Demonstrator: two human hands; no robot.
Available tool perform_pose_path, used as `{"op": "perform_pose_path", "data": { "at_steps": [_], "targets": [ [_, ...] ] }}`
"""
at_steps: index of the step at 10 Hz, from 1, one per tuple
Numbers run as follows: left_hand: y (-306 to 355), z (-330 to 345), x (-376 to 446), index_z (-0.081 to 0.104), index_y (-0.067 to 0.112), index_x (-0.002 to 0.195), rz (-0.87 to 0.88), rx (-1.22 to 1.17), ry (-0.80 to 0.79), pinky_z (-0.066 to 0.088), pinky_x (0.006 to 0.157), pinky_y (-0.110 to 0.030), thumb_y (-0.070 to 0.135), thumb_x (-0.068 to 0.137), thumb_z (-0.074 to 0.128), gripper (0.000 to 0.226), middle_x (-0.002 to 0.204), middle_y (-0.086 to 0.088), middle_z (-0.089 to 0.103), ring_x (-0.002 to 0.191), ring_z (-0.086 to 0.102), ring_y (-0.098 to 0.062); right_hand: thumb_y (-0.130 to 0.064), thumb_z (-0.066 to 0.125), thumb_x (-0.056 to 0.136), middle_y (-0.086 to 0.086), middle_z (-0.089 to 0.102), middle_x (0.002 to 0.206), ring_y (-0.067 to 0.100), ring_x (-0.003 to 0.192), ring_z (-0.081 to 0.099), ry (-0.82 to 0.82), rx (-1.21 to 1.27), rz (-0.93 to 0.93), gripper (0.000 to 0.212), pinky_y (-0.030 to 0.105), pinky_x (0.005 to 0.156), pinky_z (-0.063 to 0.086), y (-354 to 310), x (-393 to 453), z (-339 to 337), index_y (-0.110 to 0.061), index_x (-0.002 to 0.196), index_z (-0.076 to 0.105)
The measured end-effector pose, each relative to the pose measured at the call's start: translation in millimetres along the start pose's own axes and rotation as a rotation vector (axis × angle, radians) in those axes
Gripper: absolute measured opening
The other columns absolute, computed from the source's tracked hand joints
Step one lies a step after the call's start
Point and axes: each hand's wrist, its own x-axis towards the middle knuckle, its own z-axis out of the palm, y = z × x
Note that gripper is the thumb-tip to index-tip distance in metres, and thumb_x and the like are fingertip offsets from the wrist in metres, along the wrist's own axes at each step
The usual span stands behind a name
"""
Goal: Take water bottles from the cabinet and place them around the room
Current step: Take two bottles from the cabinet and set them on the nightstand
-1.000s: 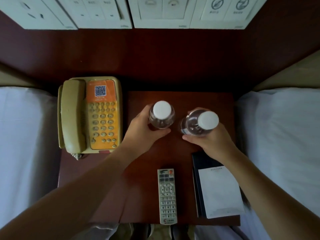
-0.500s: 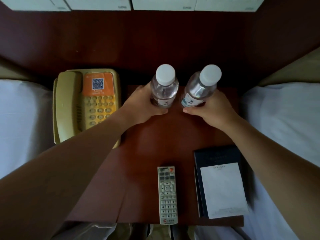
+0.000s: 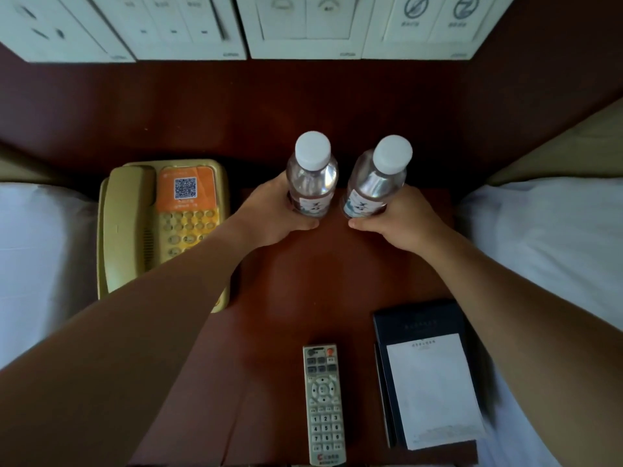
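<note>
On the dark red-brown wooden bench (image 3: 337, 298) two clear plastic water bottles with white caps stand side by side at its far edge, to the right of the cream-yellow corded telephone (image 3: 161, 227) with the orange keypad panel. The left hand (image 3: 269, 217) wraps round the lower part of the left bottle (image 3: 312, 176), thumb across the front just under the label. The right hand (image 3: 401, 220) grips the base of the right bottle (image 3: 376, 180) the same way; this bottle tilts slightly rightward at the cap. The two bottles are just beside each other, not touching. Nearer the person than the telephone, and to its right, a grey remote control (image 3: 324, 404) lies lengthwise on the bench, and right of that a dark notepad holder with a white paper pad (image 3: 428, 375). White bedding (image 3: 37, 264) flanks the telephone's left side. White switch panels (image 3: 236, 25) line the wall beyond the telephone.
</note>
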Motion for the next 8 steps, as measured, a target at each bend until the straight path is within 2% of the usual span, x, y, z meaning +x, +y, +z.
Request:
{"op": "perform_pose_path", "data": {
  "at_steps": [1,2,3,4,5,6,7,8],
  "targets": [
    [-2,2,1,0.059,0.024,0.131,-0.024,0.002,0.016,0.043,0.09,-0.02,0.019,0.067,0.088,0.07,0.114,0.014,0.066,0.106,0.06,-0.006,-0.019,0.087,0.072,-0.016,0.061,0.114,0.002,0.11,0.056,-0.061,-0.018,0.007,0.064,0.012,0.092,0.04,0,4,-5,-0.021,0.13,0.061],
    [-4,4,2,0.06,0.025,0.13,-0.041,0.004,0.018,0.042,0.089,-0.019,0.02,0.066,0.087,0.069,0.114,0.013,0.067,0.107,0.061,-0.007,-0.019,0.087,0.072,-0.015,0.063,0.115,0.006,0.112,0.059,-0.124,-0.039,0.007,0.065,0.026,0.099,0.044,0,7,-8,-0.022,0.131,0.06],
    [-4,3,2,0.06,0.024,0.13,-0.051,-0.011,0.005,0.042,0.089,-0.019,0.017,0.068,0.087,0.068,0.113,0.014,0.067,0.107,0.062,-0.007,-0.018,0.086,0.073,-0.016,0.062,0.114,0.006,0.11,0.059,-0.15,-0.038,-0.007,0.064,0.026,0.099,0.044,1,8,-10,-0.023,0.13,0.059],
    [-3,3,3,0.061,0.024,0.128,-0.061,-0.019,-0.013,0.041,0.083,-0.012,0.015,0.068,0.086,0.066,0.111,0.014,0.067,0.106,0.062,-0.007,-0.017,0.085,0.074,-0.018,0.061,0.111,0.001,0.104,0.057,-0.173,-0.026,0.006,0.062,0.017,0.093,0.041,1,8,-12,-0.025,0.13,0.059],
    [0,4,1,0.062,0.023,0.126,-0.075,-0.016,0.014,0.04,0.073,-0.007,0.007,0.069,0.082,0.063,0.101,0.016,0.066,0.1,0.062,-0.007,-0.015,0.086,0.073,-0.022,0.06,0.109,-0.011,0.096,0.057,-0.165,0.015,0.007,0.065,0.012,0.092,0.043,0,6,-13,-0.024,0.131,0.057],
    [4,10,-5,0.058,0.02,0.129,-0.08,-0.041,0.063,0.043,0.065,-0.004,0.003,0.068,0.079,0.067,0.099,0.015,0.066,0.1,0.066,-0.009,-0.016,0.09,0.066,-0.021,0.058,0.116,-0.021,0.099,0.055,-0.081,0.138,0.02,0.079,0.004,0.084,0.044,-1,0,-11,-0.026,0.132,0.047],
    [12,12,-22,0.04,0.027,0.141,-0.097,-0.252,0.151,0.053,0.08,-0.013,0.016,0.06,0.086,0.094,0.127,0.005,0.059,0.112,0.062,-0.01,-0.046,0.091,0.049,-0.01,0.047,0.141,0.008,0.125,0.051,-0.014,0.162,0.07,0.108,0.035,0.102,0.047,-4,-11,-12,-0.041,0.139,0.033],
    [27,13,-54,0.032,0.032,0.145,-0.135,-0.212,0.375,0.05,0.101,-0.043,0.041,0.055,0.082,0.103,0.145,0.001,0.043,0.127,0.05,-0.017,-0.044,0.091,0.052,-0.01,0.038,0.15,0.012,0.133,0.044,0.048,0.139,0.044,0.112,0.039,0.108,0.041,-22,-29,-20,-0.043,0.144,0.025]
  ]
}}
